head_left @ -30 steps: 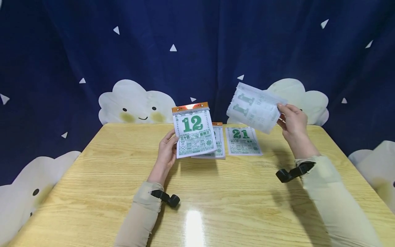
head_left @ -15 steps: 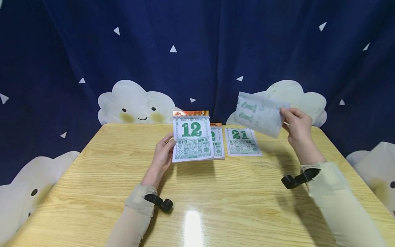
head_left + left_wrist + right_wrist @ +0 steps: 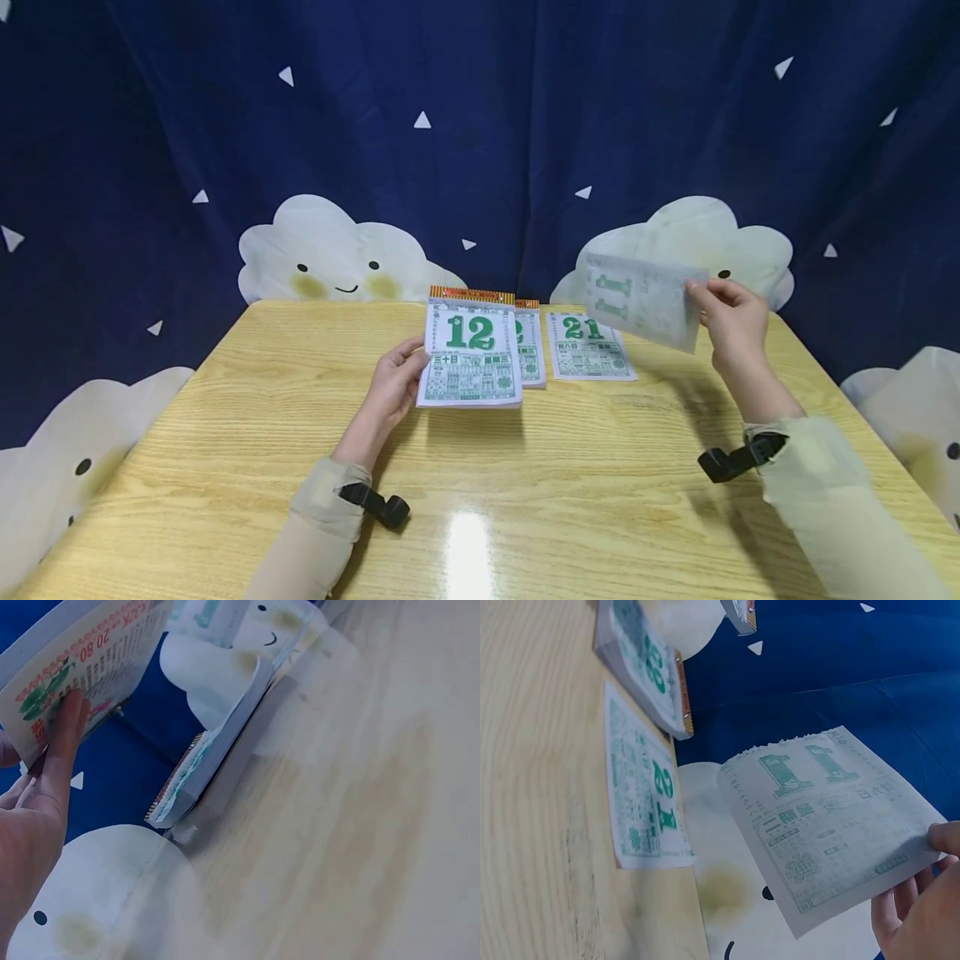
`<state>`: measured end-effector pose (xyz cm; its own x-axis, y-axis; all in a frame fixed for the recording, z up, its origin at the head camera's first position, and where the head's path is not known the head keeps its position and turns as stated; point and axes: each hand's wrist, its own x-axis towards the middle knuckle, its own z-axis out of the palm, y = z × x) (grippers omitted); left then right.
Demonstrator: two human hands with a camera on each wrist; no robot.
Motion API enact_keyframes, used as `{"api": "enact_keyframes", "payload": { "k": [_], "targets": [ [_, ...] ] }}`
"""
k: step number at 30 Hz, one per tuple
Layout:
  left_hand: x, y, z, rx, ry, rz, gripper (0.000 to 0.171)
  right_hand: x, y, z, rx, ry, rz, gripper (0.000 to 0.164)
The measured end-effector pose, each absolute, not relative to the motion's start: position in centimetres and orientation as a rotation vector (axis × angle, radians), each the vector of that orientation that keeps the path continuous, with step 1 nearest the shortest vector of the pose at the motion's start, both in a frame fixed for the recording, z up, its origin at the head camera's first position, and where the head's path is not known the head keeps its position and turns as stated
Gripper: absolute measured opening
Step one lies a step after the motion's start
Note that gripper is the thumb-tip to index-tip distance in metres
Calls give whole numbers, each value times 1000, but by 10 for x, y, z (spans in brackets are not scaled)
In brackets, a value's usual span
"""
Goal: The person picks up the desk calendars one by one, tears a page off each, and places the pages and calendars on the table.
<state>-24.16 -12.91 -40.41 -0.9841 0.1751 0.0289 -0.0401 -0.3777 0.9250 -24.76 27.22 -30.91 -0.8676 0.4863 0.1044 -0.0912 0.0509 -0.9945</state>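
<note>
My left hand [image 3: 393,379] grips the left edge of a tear-off calendar [image 3: 471,350] with a green 12 and an orange header strip, held above the table. Its printed back, with the fingers against it, shows in the left wrist view. My right hand [image 3: 738,325] pinches one edge of a thin torn calendar page [image 3: 645,304], held up sideways; a green 11 and a jagged torn edge show in the right wrist view. Behind the held calendar lies a second tear-off calendar [image 3: 531,350], partly hidden. Beside it lies a loose page marked 21 [image 3: 592,354], its upper right corner overlapped by the raised page.
Everything is over a light wooden table [image 3: 600,475], with a bright light reflection near its front. A dark blue curtain [image 3: 480,125] with white clouds and triangles hangs right behind the far edge. Each sleeve carries a black wrist camera [image 3: 731,462].
Both hands have come down and nearer, the left with the calendar, the right with the torn page, which has also shifted slightly right. The second calendar and the 21 page stay put.
</note>
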Motion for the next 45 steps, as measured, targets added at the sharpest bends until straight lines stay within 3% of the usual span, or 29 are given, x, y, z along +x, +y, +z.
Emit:
{"api": "enact_keyframes", "payload": {
  "k": [11, 20, 39, 45],
  "targets": [
    [-228, -130, -409, 224, 1748, 2335, 47, -239, 278, -318, -341, -2102, 1508, 9],
    [-215, -133, -412, 283, 1715, 2247, 44, -227, 282, -324, -238, -2216, 1175, 31],
    [-190, -129, -419, 371, 1655, 2039, 43, -187, 272, -348, 306, -2281, 719, 4],
    [-184, -128, -420, 405, 1643, 1963, 45, -174, 262, -354, 464, -2280, 592, 9]
  ]
}}
